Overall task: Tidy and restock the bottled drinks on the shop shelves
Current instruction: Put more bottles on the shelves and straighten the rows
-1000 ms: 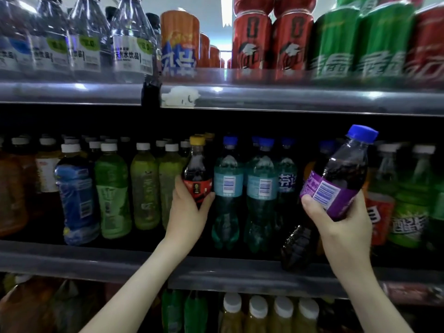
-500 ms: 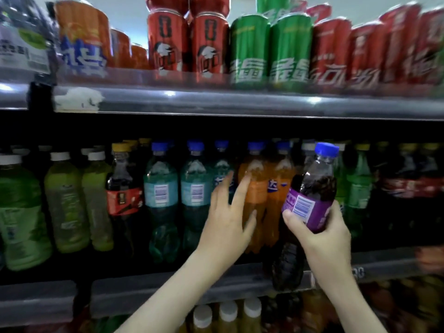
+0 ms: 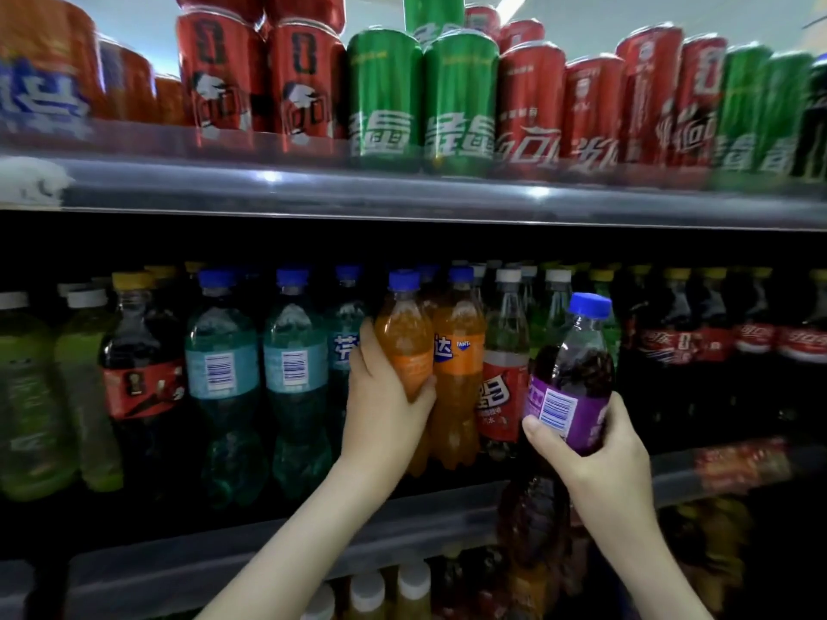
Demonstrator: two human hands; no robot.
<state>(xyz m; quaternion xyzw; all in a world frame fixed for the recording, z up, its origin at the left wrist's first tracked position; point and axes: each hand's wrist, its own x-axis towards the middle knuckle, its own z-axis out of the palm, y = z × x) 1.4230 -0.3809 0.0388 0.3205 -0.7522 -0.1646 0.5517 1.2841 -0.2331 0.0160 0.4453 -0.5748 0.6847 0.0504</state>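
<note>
A clear plastic bottle of dark drink with a purple label and a blue cap [image 3: 570, 373] is held up in front of the middle grey shelf [image 3: 223, 557] and is not yet set down on it. It is gripped low on the label by the right hand [image 3: 602, 449], with the thumb on the near side and the fingers curled round the back. Its long side is nearly straight up, with the cap leaned a little to the right. To its left, in the front row, a see-through plastic bottle of orange drink with a blue cap [image 3: 402, 346] is stood upright and is wrapped at its middle by the left hand [image 3: 382, 400], thumb across the front. A second orange bottle [image 3: 458, 364] and a red-labelled bottle with a white cap [image 3: 503, 382] are stood between the two hands. No free spot for the purple bottle can be seen, so room is probably to be made first by the left hand, which is nearer the row
</note>
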